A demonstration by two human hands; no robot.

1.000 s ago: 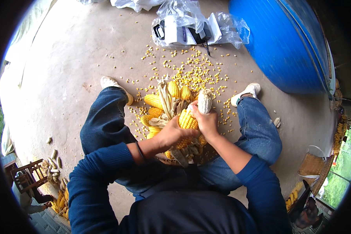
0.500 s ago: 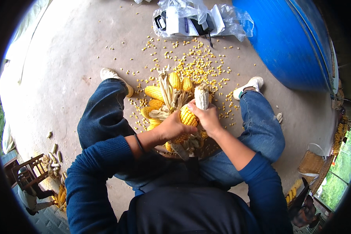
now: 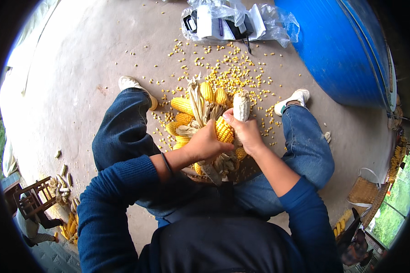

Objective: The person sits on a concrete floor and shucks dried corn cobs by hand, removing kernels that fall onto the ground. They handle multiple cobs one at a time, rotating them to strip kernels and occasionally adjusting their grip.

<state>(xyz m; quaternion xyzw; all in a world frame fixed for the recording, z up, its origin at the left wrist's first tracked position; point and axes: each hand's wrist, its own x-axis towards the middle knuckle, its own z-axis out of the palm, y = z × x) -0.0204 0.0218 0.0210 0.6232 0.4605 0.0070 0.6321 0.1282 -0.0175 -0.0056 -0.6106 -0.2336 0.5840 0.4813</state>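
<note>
An ear of yellow corn [image 3: 224, 130] is gripped in my left hand [image 3: 206, 144], its kernels facing up. My right hand [image 3: 249, 135] is closed around a pale, bare corncob [image 3: 242, 107] that points away from me, and its thumb presses near the top of the ear. The two hands meet over a heap of corn ears [image 3: 182, 105] with dry husks [image 3: 198, 102] between my legs. Part of that heap and whatever holds it are hidden under my hands and forearms.
Loose kernels [image 3: 234, 68] are scattered beyond the heap. Farther off lie a clear plastic bag [image 3: 278, 25] with dark items and a large blue container [image 3: 337, 54]. A wooden chair [image 3: 34, 198], stripped cobs [image 3: 64, 182] and another person are at left; a woven basket [image 3: 363, 191] stands right.
My left hand has turned slightly around the ear, and my right hand with the cob has shifted a little to the right. The whole view has moved slightly.
</note>
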